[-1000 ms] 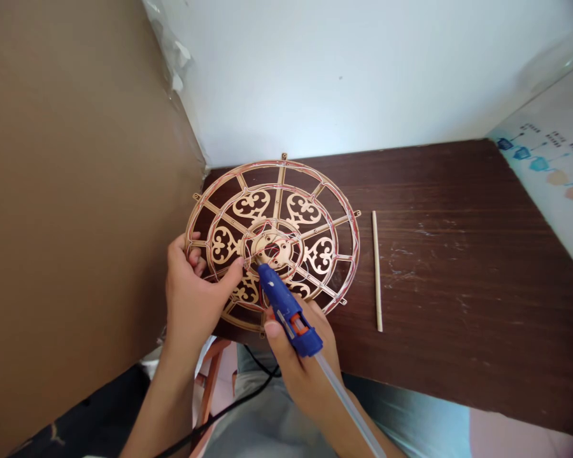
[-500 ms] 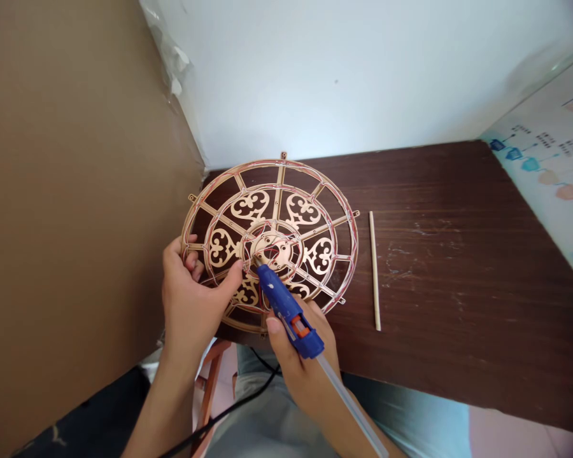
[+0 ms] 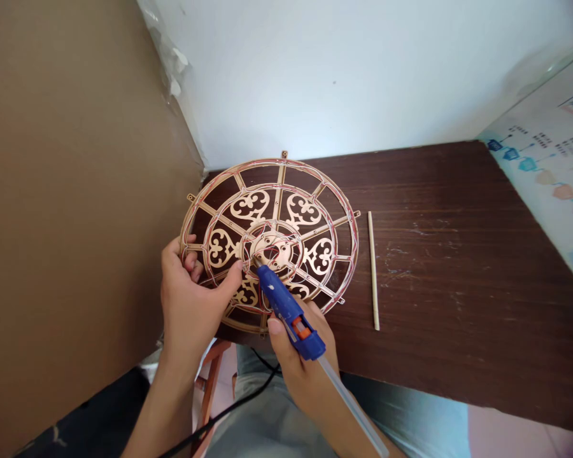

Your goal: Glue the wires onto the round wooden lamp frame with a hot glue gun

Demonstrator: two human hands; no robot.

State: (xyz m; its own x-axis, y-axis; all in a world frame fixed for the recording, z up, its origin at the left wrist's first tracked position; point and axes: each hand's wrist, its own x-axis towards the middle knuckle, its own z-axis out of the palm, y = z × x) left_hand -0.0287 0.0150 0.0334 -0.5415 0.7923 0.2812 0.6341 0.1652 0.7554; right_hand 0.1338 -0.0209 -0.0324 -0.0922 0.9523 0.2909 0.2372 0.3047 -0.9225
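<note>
A round golden openwork frame [image 3: 281,203] with scroll ornaments and thin red wires lies at the near left of the dark table. My left hand [image 3: 195,292] grips its left side, fingers at the outer rim and thumb near the inner ring. In my right hand [image 3: 308,356] is a blue glue gun [image 3: 284,305], its tip at the left of the frame's central disc. A clear glue stick [image 3: 351,404] sticks out of the gun's rear. Whether the tip touches the disc cannot be made out.
On the dark brown table [image 3: 458,267], a thin pale stick [image 3: 373,270] lies right of the frame. A brown board [image 3: 76,191] stands at left, a white wall behind, a printed panel [image 3: 549,159] at right. A black cable [image 3: 229,410] hangs below the table edge.
</note>
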